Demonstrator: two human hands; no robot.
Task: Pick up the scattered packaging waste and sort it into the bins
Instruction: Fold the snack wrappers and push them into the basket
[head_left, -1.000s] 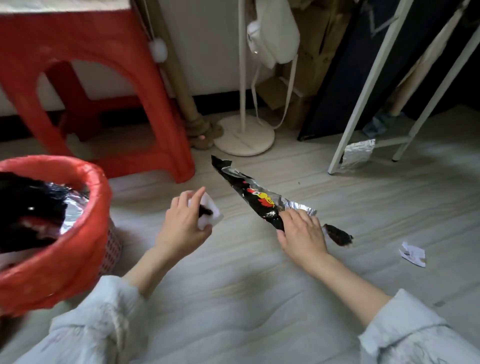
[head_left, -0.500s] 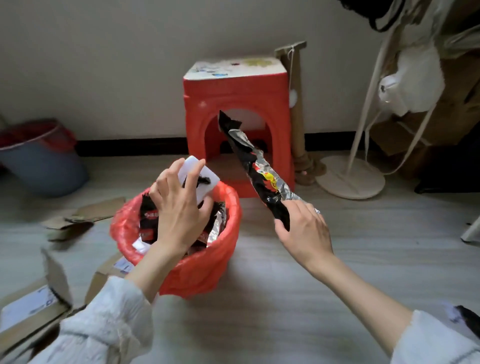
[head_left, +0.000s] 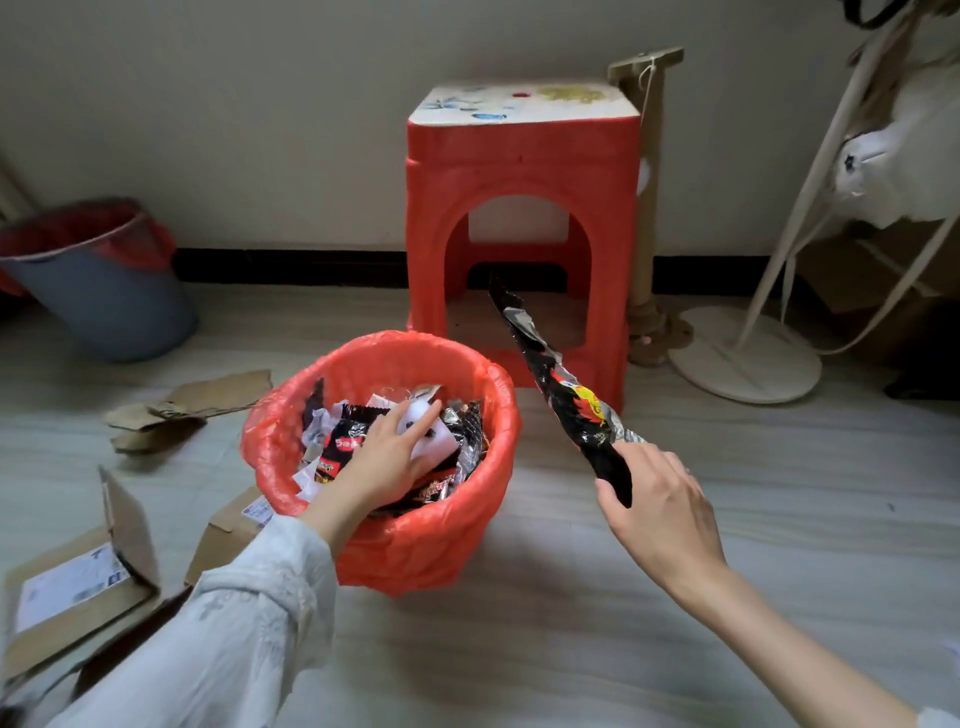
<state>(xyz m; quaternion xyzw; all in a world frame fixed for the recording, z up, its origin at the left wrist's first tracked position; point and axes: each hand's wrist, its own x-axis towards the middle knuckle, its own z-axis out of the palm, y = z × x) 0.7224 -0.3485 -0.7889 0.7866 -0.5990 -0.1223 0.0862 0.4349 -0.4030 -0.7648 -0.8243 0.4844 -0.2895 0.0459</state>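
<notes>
A bin lined with a red bag (head_left: 415, 540) stands on the floor in front of me, holding several black and silver wrappers. My left hand (head_left: 387, 457) reaches inside it and holds a white scrap with black marks (head_left: 428, 431) just over the pile. My right hand (head_left: 660, 509) is to the right of the bin and grips the lower end of a long black foil wrapper (head_left: 561, 389) with red and yellow print. That wrapper points up and left, toward the red stool.
A red plastic stool (head_left: 524, 171) stands behind the bin. At far left sits a grey bucket with a red liner (head_left: 109, 291). Torn cardboard (head_left: 182, 410) and opened boxes (head_left: 78, 597) lie on the left floor. A white stand base (head_left: 743, 358) is at right.
The view has swung from the right floor to the bin. My left hand has lowered the white scrap into the bin. My right hand has carried the long wrapper toward the bin.
</notes>
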